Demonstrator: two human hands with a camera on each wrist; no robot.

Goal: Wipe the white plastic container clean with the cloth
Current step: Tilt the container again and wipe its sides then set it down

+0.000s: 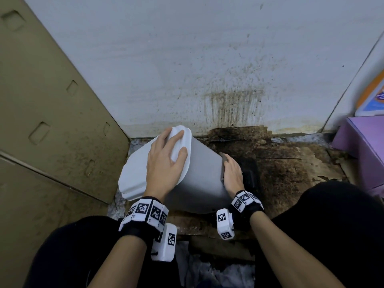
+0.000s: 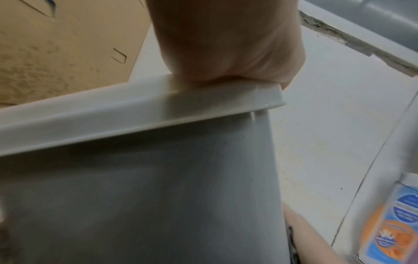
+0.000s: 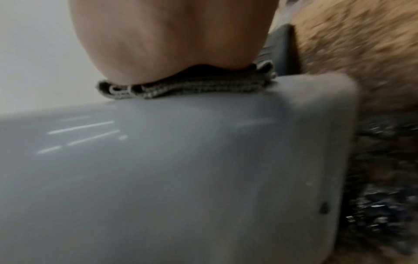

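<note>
The white plastic container (image 1: 199, 179) leans to the left on the floor, its white lid (image 1: 135, 169) facing up and left. My left hand (image 1: 166, 161) lies flat on the lid with its fingers spread. The left wrist view shows the palm (image 2: 226, 44) resting on the lid's rim (image 2: 113, 114). My right hand (image 1: 232, 173) presses a folded dark grey cloth (image 1: 223, 163) against the container's right side. In the right wrist view the cloth (image 3: 192, 89) is sandwiched between my palm (image 3: 169, 35) and the grey-white wall (image 3: 181, 169). The right fingers are mostly hidden.
A large cardboard box (image 1: 52, 121) stands close on the left. A stained white wall (image 1: 207, 59) is right behind. Dirty, dark-stained cardboard (image 1: 291, 163) covers the floor. A purple box (image 1: 363, 142) with an orange-and-blue pack (image 1: 372, 96) above it sits at the right. My knees flank the container.
</note>
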